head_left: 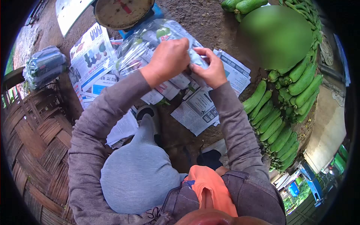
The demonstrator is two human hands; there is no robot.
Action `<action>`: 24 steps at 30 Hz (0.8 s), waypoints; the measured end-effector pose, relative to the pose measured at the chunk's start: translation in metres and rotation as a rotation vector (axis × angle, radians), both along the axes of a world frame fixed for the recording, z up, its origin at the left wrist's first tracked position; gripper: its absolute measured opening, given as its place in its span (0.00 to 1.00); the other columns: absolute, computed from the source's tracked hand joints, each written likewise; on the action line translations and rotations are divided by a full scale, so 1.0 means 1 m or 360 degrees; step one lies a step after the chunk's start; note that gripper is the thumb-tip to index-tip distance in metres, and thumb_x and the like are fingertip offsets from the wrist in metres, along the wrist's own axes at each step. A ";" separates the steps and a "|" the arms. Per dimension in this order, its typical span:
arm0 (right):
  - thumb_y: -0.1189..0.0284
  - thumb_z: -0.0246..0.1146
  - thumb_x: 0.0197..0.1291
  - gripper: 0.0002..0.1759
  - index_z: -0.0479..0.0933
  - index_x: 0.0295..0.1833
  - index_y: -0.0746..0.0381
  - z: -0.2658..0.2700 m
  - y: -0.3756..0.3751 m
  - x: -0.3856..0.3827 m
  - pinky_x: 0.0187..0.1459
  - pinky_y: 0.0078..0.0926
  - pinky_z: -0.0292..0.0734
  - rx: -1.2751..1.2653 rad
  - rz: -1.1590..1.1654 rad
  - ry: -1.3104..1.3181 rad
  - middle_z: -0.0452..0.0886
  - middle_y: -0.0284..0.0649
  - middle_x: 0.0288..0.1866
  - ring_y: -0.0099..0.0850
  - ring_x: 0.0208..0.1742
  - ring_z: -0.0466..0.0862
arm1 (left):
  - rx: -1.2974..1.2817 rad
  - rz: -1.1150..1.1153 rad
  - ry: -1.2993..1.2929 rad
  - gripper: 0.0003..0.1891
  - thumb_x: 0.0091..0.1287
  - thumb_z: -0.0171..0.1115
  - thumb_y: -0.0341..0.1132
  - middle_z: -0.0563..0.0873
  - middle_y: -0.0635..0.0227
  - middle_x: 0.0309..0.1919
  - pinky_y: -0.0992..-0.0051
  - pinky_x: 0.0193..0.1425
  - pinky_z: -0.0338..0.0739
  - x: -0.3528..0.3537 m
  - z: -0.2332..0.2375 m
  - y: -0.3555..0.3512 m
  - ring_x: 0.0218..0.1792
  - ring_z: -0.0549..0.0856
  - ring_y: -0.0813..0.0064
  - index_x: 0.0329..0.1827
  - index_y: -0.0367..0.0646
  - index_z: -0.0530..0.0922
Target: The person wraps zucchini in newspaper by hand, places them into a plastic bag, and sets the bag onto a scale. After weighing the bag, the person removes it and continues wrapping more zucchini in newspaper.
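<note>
A clear plastic bag lies in front of me, packed with several green vegetables rolled in newspaper. My left hand is closed in a fist at the bag's near right side, its fingertips turned away from view. Close beside it, my right hand pinches the bag's plastic between thumb and fingers. Some wrapped vegetables stick out below my wrists, their green ends showing. Sheets of newspaper lie under and around the bag.
Long green vegetables are piled on the right, partly covered by a blurred patch. A round-topped scale with a blue body stands beyond the bag. At left are another filled plastic bag, more newspaper and a woven basket.
</note>
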State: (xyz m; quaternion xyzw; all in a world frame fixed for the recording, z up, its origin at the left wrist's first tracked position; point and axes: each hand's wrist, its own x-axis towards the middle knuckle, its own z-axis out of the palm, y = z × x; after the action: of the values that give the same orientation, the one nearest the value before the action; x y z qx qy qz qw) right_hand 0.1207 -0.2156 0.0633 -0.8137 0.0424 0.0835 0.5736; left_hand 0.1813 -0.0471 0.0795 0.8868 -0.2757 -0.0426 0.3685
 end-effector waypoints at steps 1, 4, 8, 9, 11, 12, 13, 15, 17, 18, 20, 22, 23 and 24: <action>0.64 0.71 0.41 0.28 0.76 0.50 0.63 0.001 0.003 -0.001 0.52 0.28 0.73 0.0016 -0.0087 -0.0114 0.81 0.38 0.41 0.30 0.52 0.77 | -0.0023 0.0012 -0.0002 0.04 0.53 0.58 0.28 0.79 0.51 0.20 0.59 0.30 0.73 0.000 0.001 0.002 0.26 0.80 0.49 0.28 0.37 0.73; 0.60 0.73 0.38 0.36 0.73 0.55 0.63 0.010 -0.005 -0.012 0.57 0.36 0.70 -0.0331 0.0034 -0.0274 0.79 0.44 0.48 0.41 0.52 0.76 | -0.0025 -0.0029 -0.0056 0.05 0.52 0.58 0.27 0.78 0.49 0.22 0.57 0.30 0.72 -0.001 -0.001 0.006 0.27 0.79 0.48 0.27 0.36 0.71; 0.61 0.72 0.44 0.42 0.65 0.65 0.61 -0.006 -0.006 -0.058 0.61 0.36 0.66 -0.0383 0.0099 -0.0367 0.72 0.50 0.57 0.45 0.58 0.72 | 0.0047 -0.0137 0.0032 0.05 0.56 0.59 0.29 0.76 0.51 0.22 0.61 0.30 0.71 -0.011 0.009 0.009 0.26 0.78 0.50 0.29 0.37 0.71; 0.62 0.72 0.43 0.42 0.65 0.65 0.60 -0.013 -0.002 -0.062 0.61 0.37 0.66 -0.0408 0.0010 -0.0364 0.73 0.51 0.56 0.46 0.59 0.72 | 0.0076 -0.0153 -0.0035 0.05 0.58 0.58 0.29 0.77 0.52 0.21 0.61 0.29 0.71 -0.018 0.004 0.004 0.25 0.79 0.51 0.29 0.38 0.71; 0.61 0.73 0.42 0.43 0.66 0.65 0.61 -0.017 0.004 -0.057 0.60 0.38 0.67 -0.0376 -0.0113 -0.0411 0.73 0.51 0.55 0.47 0.57 0.73 | 0.0077 -0.0231 -0.0148 0.04 0.56 0.58 0.26 0.78 0.53 0.21 0.60 0.28 0.71 -0.019 0.008 -0.005 0.24 0.80 0.52 0.31 0.39 0.72; 0.60 0.73 0.42 0.43 0.66 0.65 0.62 -0.020 0.009 -0.052 0.60 0.38 0.67 -0.0396 -0.0143 -0.0411 0.73 0.51 0.55 0.48 0.56 0.73 | 0.0123 -0.0246 -0.0058 0.04 0.57 0.58 0.27 0.78 0.54 0.22 0.60 0.29 0.72 -0.019 0.017 -0.008 0.25 0.80 0.52 0.31 0.39 0.72; 0.58 0.73 0.42 0.43 0.66 0.64 0.62 -0.015 0.006 -0.050 0.59 0.38 0.68 -0.0395 -0.0160 -0.0410 0.73 0.51 0.55 0.48 0.55 0.74 | 0.0184 -0.0236 -0.0037 0.04 0.58 0.58 0.26 0.79 0.54 0.22 0.59 0.30 0.72 -0.019 0.017 -0.009 0.25 0.80 0.52 0.31 0.38 0.72; 0.55 0.72 0.42 0.42 0.67 0.63 0.62 -0.002 -0.010 -0.052 0.58 0.38 0.69 -0.0529 -0.0005 -0.0335 0.74 0.50 0.54 0.48 0.55 0.74 | 0.0301 -0.0208 -0.0058 0.04 0.56 0.58 0.26 0.80 0.54 0.29 0.61 0.34 0.72 -0.025 0.023 -0.013 0.31 0.80 0.53 0.32 0.39 0.72; 0.53 0.71 0.43 0.40 0.69 0.61 0.62 0.016 -0.036 -0.059 0.58 0.38 0.69 -0.0638 0.0094 -0.0300 0.76 0.49 0.53 0.47 0.55 0.75 | 0.0243 -0.0336 -0.0272 0.05 0.55 0.58 0.25 0.80 0.56 0.34 0.62 0.39 0.72 -0.045 0.029 -0.018 0.37 0.80 0.55 0.33 0.40 0.73; 0.52 0.70 0.44 0.39 0.71 0.60 0.62 0.028 -0.063 -0.068 0.57 0.38 0.70 -0.0672 0.0117 -0.0305 0.77 0.48 0.51 0.46 0.55 0.75 | 0.0220 -0.0389 -0.0373 0.05 0.54 0.58 0.24 0.80 0.57 0.37 0.63 0.41 0.72 -0.061 0.033 -0.020 0.40 0.79 0.55 0.33 0.40 0.73; 0.52 0.66 0.48 0.29 0.77 0.53 0.58 0.039 -0.131 -0.104 0.54 0.39 0.72 -0.0618 -0.0159 -0.0072 0.80 0.47 0.49 0.43 0.51 0.78 | -0.0040 -0.0876 -0.0264 0.09 0.51 0.57 0.24 0.79 0.60 0.42 0.63 0.49 0.72 -0.102 0.029 -0.018 0.46 0.78 0.59 0.36 0.38 0.75; 0.53 0.61 0.52 0.23 0.80 0.47 0.57 0.073 -0.210 -0.144 0.51 0.39 0.75 -0.1327 -0.0277 0.0585 0.81 0.41 0.48 0.41 0.48 0.80 | -0.0087 -0.1326 -0.0160 0.11 0.51 0.60 0.27 0.78 0.60 0.46 0.59 0.55 0.70 -0.137 0.001 -0.017 0.51 0.77 0.60 0.38 0.38 0.77; 0.54 0.60 0.52 0.21 0.80 0.45 0.55 0.077 -0.258 -0.170 0.48 0.39 0.76 -0.1738 -0.0290 0.0752 0.82 0.40 0.47 0.40 0.47 0.81 | 0.0131 -0.1527 -0.0127 0.15 0.51 0.61 0.29 0.75 0.61 0.55 0.58 0.62 0.66 -0.149 -0.012 -0.015 0.60 0.71 0.59 0.44 0.40 0.77; 0.55 0.59 0.52 0.19 0.80 0.43 0.57 0.084 -0.296 -0.194 0.48 0.38 0.77 -0.2053 -0.0457 0.0841 0.82 0.43 0.44 0.41 0.44 0.82 | 0.0315 -0.1597 -0.0067 0.19 0.51 0.62 0.30 0.70 0.62 0.61 0.56 0.66 0.62 -0.158 -0.028 -0.010 0.65 0.66 0.59 0.49 0.41 0.76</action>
State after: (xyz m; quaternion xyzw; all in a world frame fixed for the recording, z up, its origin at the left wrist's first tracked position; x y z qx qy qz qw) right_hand -0.0734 -0.5116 0.1469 -0.9299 0.3279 0.1599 -0.0466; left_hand 0.0230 -0.0574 0.0513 0.6766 -0.6695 -0.2222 0.2112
